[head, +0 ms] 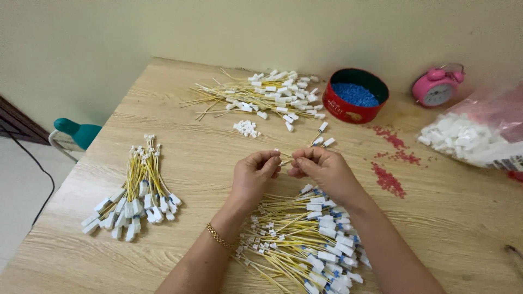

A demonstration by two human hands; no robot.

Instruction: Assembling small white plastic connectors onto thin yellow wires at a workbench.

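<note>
My left hand [255, 173] and my right hand [323, 167] meet above the middle of the wooden table [180, 163], fingertips pinched together on thin yellow wires [317, 142] ending in small white connectors. Under my wrists lies a big pile of yellow wires with white and blue connectors [305, 242]. A neat bundle of yellow wires with white connectors [133, 190] lies to the left. Another loose heap of wires [267, 95] sits at the far side, with a small cluster of white caps [246, 128] before it.
A red round tin of blue beads [355, 95] stands at the back, a pink alarm clock [437, 86] to its right. A clear bag of white connectors [474, 136] lies far right. Red beads [389, 174] are scattered nearby. A teal chair [76, 132] stands left of the table.
</note>
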